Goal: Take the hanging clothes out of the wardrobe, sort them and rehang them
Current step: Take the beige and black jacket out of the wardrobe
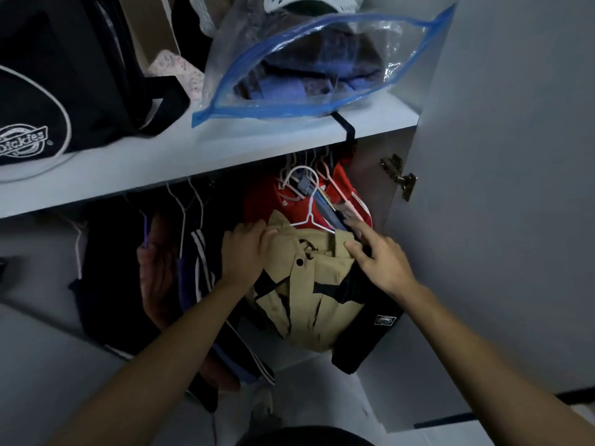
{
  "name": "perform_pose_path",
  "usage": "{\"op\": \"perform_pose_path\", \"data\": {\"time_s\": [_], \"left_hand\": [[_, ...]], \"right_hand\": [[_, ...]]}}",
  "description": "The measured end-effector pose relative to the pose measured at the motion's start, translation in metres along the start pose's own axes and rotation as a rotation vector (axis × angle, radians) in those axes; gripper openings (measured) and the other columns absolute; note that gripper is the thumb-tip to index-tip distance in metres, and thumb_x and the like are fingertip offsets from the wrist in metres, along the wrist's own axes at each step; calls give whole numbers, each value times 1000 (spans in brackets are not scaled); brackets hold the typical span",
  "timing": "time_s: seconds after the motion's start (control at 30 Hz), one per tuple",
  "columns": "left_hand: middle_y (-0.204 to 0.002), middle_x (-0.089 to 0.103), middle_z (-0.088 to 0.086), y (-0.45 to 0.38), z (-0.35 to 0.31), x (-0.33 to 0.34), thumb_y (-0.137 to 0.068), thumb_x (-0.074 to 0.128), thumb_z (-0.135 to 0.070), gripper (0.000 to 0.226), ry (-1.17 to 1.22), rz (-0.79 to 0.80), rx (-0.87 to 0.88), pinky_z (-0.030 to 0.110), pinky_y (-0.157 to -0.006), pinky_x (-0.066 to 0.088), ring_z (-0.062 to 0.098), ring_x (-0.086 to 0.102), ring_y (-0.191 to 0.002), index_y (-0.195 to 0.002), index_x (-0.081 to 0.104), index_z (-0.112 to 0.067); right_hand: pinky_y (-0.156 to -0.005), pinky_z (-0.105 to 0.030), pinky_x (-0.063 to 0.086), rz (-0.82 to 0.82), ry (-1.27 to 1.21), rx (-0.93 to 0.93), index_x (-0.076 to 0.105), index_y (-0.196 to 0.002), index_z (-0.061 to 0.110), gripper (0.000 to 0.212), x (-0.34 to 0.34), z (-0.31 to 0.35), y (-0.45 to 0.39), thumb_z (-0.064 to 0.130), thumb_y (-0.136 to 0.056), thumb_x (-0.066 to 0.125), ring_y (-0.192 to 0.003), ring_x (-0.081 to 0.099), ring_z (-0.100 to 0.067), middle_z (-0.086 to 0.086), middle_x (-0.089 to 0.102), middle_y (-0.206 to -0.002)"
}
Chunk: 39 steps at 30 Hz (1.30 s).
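A tan jacket with black patches (309, 284) hangs on a white hanger (310, 201) under the wardrobe shelf. My left hand (246, 249) grips its left shoulder with curled fingers. My right hand (378, 255) lies on its right shoulder, index finger stretched out, thumb pressing the fabric. Behind it hang a red garment (264, 201) and more hangers. To the left hang dark clothes, one with white stripes (203, 259). The rail is hidden by the shelf.
The white shelf (199, 159) carries a black Dickies bag (48, 101) and a clear zip bag of folded clothes (306, 69). The open wardrobe door (515, 188) with its hinge (399, 178) stands to the right. Pale floor lies below.
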<state>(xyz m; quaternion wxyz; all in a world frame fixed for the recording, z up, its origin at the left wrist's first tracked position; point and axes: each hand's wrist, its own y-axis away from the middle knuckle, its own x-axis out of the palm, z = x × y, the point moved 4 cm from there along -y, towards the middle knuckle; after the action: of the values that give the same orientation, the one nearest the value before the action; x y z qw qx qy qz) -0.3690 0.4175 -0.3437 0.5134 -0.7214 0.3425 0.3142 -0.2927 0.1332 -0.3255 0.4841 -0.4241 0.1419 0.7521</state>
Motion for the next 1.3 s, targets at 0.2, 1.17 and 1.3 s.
{"op": "perform_pose_path", "data": {"time_s": [0.2, 1.17, 1.3], "left_hand": [[-72, 59, -2, 54, -20, -6, -107, 41, -46, 38, 70, 106, 123, 37, -62, 42, 24, 56, -65, -80, 51, -21], [-94, 61, -10, 352, -459, -19, -96, 53, -45, 27, 725, 853, 1407, 33, -64, 47, 16, 59, -88, -104, 63, -21], [-93, 59, -15, 426, -540, -37, -94, 53, -46, 21, 747, 929, 1559, 37, -67, 50, 15, 59, -89, -103, 59, -28]], "right_hand": [[-79, -39, 56, -56, -101, -31, 68, -108, 32, 16, 11, -20, 78, 42, -106, 56, -89, 66, -6, 19, 69, -96], [-76, -35, 56, -1136, 298, 1111, 76, -109, 29, 12, -43, 44, 714, 25, -100, 69, -90, 69, -6, 17, 72, -99], [-77, -29, 55, -1270, 331, 1261, 76, -110, 33, 15, -44, 65, 800, 27, -99, 68, -95, 70, -4, 22, 72, -104]]}}
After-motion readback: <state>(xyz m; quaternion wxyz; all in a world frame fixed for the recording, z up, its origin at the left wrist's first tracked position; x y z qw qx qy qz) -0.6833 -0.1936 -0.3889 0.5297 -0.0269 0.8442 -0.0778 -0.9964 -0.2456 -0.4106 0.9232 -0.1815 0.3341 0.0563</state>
